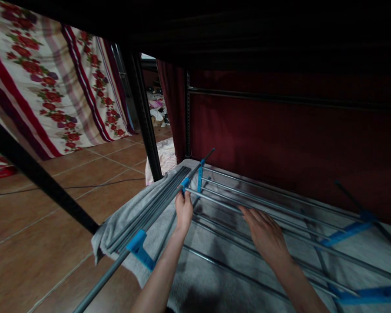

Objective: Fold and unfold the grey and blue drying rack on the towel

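Head cam's got our left hand closed on the rack by a blue joint, our right hand loosely open at the long bar running rightward over the blanket.

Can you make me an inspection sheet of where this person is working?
Surface: grey blanket, hanging over one edge.
Job's things: rack of metal bars with blue joints; a row of poles beside it.
Clutter: heap of mixed things in the background, unclear.
Hands: left hand grips the rack by a blue joint; right hand spread at the bars, contact unclear.
Cables: dark cable across the floor.
Surroundings: flowered curtain, red curtain, black posts.
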A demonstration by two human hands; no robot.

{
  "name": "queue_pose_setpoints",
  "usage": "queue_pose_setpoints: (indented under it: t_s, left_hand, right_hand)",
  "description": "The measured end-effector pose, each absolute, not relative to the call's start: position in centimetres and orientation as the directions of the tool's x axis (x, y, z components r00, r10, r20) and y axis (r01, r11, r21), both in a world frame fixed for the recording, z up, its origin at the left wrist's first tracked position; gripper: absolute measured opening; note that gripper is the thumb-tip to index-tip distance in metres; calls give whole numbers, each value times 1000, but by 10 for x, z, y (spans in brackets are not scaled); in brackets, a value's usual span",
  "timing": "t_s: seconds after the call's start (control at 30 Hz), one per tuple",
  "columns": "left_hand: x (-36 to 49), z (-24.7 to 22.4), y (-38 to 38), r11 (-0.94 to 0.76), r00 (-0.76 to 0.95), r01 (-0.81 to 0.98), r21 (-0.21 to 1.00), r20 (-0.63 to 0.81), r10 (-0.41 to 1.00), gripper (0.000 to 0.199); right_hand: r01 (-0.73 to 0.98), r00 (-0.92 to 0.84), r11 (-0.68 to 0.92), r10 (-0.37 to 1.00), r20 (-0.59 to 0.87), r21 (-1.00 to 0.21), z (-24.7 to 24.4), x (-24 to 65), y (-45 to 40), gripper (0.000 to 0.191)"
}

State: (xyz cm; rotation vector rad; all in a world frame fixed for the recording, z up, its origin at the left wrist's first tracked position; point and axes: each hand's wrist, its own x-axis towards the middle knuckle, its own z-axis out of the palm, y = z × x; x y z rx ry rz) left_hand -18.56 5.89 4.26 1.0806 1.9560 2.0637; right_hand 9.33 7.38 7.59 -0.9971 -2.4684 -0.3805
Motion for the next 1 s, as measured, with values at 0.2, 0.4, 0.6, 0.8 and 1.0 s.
queue_pose_setpoints:
  t_s: [0.2, 0.4, 0.6, 0.8, 1.0]
  left_hand:
    - [-184, 38, 61, -186, -741, 407, 894, 442, 506, 31]
    - [-184, 37, 63, -167, -761, 401, 900, 430, 486, 27]
    - [-182, 35, 65, -204, -769, 378, 903, 429, 474, 29]
    - [-182, 35, 64, -199, -756, 381, 903, 428, 495, 34]
    - [-180, 38, 57, -288, -762, 266, 920, 384, 521, 41]
  right_hand:
    - [705, -636, 706, 582, 507, 73, 79, 92, 73, 38]
    - [712, -636, 702, 621, 457, 36, 85, 92, 72, 35]
    - [704, -644, 710, 646, 409, -12, 89, 91, 75, 36]
    - [715, -640, 696, 612, 465, 68, 90, 89, 68, 38]
    - [753, -602, 654, 635, 483, 79, 92, 80, 63, 35]
